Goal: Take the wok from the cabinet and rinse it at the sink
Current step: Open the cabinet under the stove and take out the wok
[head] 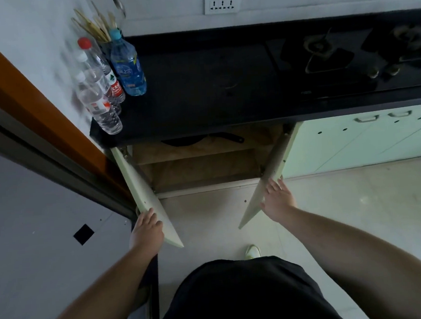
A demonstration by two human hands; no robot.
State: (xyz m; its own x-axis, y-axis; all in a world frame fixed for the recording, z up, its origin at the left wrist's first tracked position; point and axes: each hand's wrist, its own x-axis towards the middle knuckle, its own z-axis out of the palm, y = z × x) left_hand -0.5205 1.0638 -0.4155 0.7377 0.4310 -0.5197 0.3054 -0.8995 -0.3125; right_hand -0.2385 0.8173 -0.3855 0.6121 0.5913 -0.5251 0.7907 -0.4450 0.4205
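The left hand lies at about 7 o'clock in the view, its fingers curled over the outer edge of the left cabinet door, so it is closed on this door. The right hand, at about 4 o'clock from the centre, is flat with the fingers spread apart and it touches the outer face of the right cabinet door; it does not clamp anything. The two doors stand wide open, and between them, toward 12 o'clock from the hands, is the cabinet with two wooden levels. The wok rests on the upper level, at the back, dark, with its one handle pointing to 3 o'clock; most of it is hidden under the black counter. On the counter, at 10 o'clock, I count four plastic bottles: one with a red cap, one with a blue cap and two with white caps. Behind them is one holder of chopsticks. At 2 o'clock is the gas stove with two burners and two knobs. One wall socket is at 12 o'clock. One light shoe shows on the floor.
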